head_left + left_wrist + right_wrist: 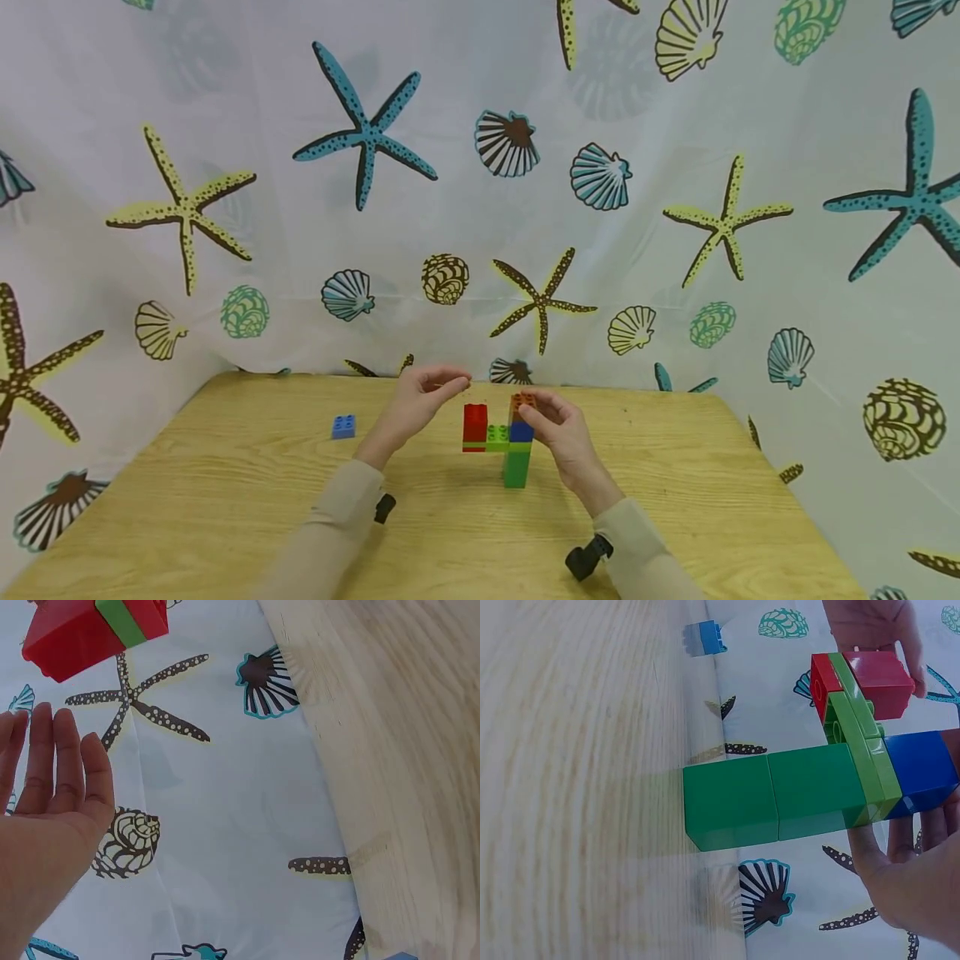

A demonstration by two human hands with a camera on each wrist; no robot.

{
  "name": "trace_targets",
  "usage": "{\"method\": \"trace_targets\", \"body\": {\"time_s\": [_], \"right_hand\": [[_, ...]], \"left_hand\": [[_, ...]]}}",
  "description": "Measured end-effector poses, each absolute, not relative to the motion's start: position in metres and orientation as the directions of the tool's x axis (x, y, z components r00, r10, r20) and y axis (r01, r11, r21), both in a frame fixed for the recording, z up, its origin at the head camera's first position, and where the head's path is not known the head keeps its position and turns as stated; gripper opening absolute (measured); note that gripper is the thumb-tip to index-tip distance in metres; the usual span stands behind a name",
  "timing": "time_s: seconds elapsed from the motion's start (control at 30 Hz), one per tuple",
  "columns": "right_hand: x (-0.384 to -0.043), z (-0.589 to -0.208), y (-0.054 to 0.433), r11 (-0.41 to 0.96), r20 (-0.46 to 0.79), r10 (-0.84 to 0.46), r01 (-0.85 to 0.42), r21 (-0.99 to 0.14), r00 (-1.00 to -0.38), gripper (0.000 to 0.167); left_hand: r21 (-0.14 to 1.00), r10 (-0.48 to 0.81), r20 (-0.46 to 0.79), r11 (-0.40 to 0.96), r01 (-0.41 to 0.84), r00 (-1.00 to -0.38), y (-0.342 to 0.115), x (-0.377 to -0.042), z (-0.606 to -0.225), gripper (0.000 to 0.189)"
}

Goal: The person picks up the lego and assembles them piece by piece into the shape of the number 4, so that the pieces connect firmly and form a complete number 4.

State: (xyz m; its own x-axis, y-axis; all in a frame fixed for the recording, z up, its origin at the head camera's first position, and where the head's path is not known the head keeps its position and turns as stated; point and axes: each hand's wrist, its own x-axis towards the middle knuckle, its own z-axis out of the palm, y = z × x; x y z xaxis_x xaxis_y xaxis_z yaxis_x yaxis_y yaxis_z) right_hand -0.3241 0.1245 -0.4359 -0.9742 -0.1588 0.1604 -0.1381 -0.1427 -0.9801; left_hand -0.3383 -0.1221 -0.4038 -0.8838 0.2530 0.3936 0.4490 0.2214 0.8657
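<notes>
A toy building-brick tower stands on the table. Two green bricks (731,802) form its base, with a light green long brick (497,438) across them, jutting leftward. Red bricks (475,422) sit above and below its outer end. Over the base is a blue brick (922,771), topped by an orange-brown brick (522,402). My right hand (567,440) holds the orange-brown brick between thumb and fingers. To the left of the red bricks, my left hand (422,406) hovers with fairly straight fingers and nothing in it; the left wrist view shows its palm below the red brick (82,637).
A loose blue brick (343,427) lies on the wooden table (225,500), left of the left hand. Behind the table hangs a white cloth (450,217) printed with starfish and shells. Each wrist wears a small black camera.
</notes>
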Motion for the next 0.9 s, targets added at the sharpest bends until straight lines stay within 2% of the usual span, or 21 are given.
{"method": "trace_targets", "body": {"time_s": [0.27,0.57,0.9], "right_hand": [[-0.326,-0.434,0.125,-0.163,0.156,-0.168,-0.128,-0.978,-0.973,0.041],[-0.325,-0.435,0.127,-0.152,0.142,-0.163,-0.118,-0.981,-0.976,0.039],[-0.324,-0.435,0.127,-0.149,0.129,-0.174,-0.103,-0.983,-0.976,0.039]], "left_hand": [[0.898,0.179,0.351,0.216,0.384,-0.919,-0.146,-0.343,-0.408,0.026],[0.916,0.151,0.295,0.237,0.324,-0.944,-0.176,-0.346,-0.428,0.028],[0.892,0.187,0.237,0.346,0.290,-0.953,-0.225,-0.350,-0.440,0.029]]}}
